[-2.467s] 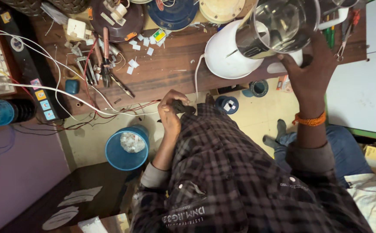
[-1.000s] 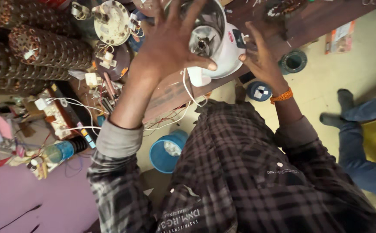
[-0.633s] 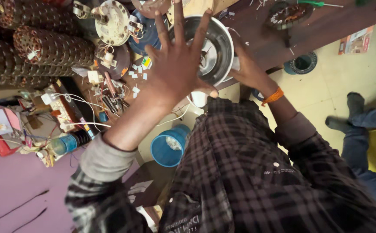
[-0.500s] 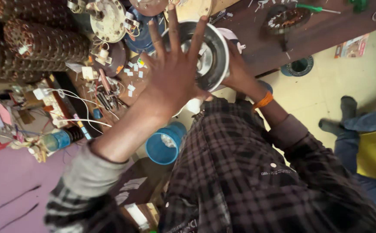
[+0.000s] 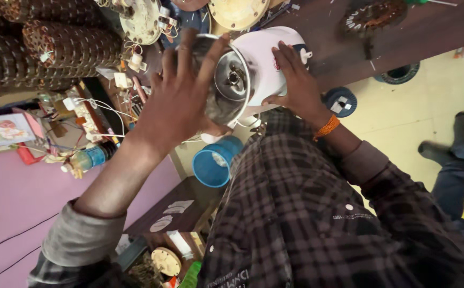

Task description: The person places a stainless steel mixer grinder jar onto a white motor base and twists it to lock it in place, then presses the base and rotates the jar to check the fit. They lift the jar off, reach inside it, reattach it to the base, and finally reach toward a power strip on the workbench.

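A steel jar [image 5: 226, 85] is gripped by the left hand [image 5: 181, 98] against a white mixer base [image 5: 266, 61] — steadied by the right hand [image 5: 296, 85] — above the cluttered surface [image 5: 402, 37].

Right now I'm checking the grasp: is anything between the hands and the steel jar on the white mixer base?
Nothing visible. The left hand lies on the shiny steel jar; the right hand holds the white plastic mixer base.

dark wooden workbench [image 5: 418, 37], copper-wound stator [image 5: 373, 18] on it, stacked motor windings [image 5: 66, 50] at its far left end, cream round plate [image 5: 237, 10] at its back, blue bucket [image 5: 213, 165] on the floor below it, blue tape roll [image 5: 340, 101] just under its edge
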Tool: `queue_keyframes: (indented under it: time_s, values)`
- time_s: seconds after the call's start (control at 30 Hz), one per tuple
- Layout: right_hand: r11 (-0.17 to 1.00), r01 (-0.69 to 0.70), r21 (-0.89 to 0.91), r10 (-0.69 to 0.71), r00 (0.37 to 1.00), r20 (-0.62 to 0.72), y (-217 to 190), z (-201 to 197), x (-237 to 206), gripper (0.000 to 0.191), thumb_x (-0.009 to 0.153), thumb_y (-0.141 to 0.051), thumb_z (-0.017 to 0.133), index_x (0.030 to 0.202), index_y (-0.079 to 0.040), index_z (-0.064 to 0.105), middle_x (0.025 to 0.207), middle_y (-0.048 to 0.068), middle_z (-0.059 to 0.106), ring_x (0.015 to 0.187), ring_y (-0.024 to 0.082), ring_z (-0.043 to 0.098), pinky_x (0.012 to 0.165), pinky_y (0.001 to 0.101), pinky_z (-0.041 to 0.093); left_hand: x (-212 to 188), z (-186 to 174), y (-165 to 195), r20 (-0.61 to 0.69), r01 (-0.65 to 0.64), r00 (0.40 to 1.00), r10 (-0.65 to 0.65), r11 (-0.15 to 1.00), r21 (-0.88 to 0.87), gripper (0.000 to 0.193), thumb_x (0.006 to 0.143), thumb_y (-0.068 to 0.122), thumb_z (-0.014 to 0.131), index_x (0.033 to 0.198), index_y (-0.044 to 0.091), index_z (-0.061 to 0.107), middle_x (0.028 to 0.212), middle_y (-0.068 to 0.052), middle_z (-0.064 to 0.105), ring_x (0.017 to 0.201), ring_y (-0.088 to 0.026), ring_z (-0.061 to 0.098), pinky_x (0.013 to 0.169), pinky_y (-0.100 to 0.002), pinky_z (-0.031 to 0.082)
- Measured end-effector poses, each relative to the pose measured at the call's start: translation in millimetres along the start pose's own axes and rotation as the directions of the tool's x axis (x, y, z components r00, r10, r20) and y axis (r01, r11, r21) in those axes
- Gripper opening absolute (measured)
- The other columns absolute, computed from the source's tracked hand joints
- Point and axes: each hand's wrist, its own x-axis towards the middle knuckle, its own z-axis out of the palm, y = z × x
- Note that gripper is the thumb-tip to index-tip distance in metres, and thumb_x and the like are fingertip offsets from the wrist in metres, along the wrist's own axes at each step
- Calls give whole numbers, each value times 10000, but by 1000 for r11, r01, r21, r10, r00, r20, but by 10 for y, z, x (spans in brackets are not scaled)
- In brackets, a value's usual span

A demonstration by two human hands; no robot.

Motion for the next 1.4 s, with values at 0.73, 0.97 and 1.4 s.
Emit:
queue_keyframes:
  time_s: [0.73,0.97,1.4]
  values:
    - [992,68,-108,-61,996,60,52,-147,43,1181,672,-488,918,1619,-106,325,1662,116,361,1487,360,436,1101,475,478,-16,-11,-44,-91,-152,980,178,960,237,1505,420,726,934,1616,317,117,1576,-332,213,1332,-606,381,979,-747,401]
    - [991,2,-131,3,999,39,-5,-138,-30,1133,723,-448,904,1630,-103,319,1677,118,351,1455,376,463,1065,475,502,49,156,24,40,242,970,-240,968,-72,1511,510,781,914,1633,308,21,1580,-420,154,1286,-668,405,867,-708,500]
    - [983,-48,-176,47,999,-8,-89,-35,-33,1102,719,-497,874,1612,-111,356,1655,104,394,1417,370,503,988,472,536,88,-313,-240,226,-528,811,540,507,682,1509,384,648,900,1670,511,124,1728,-68,39,1504,-488,195,955,-628,476]
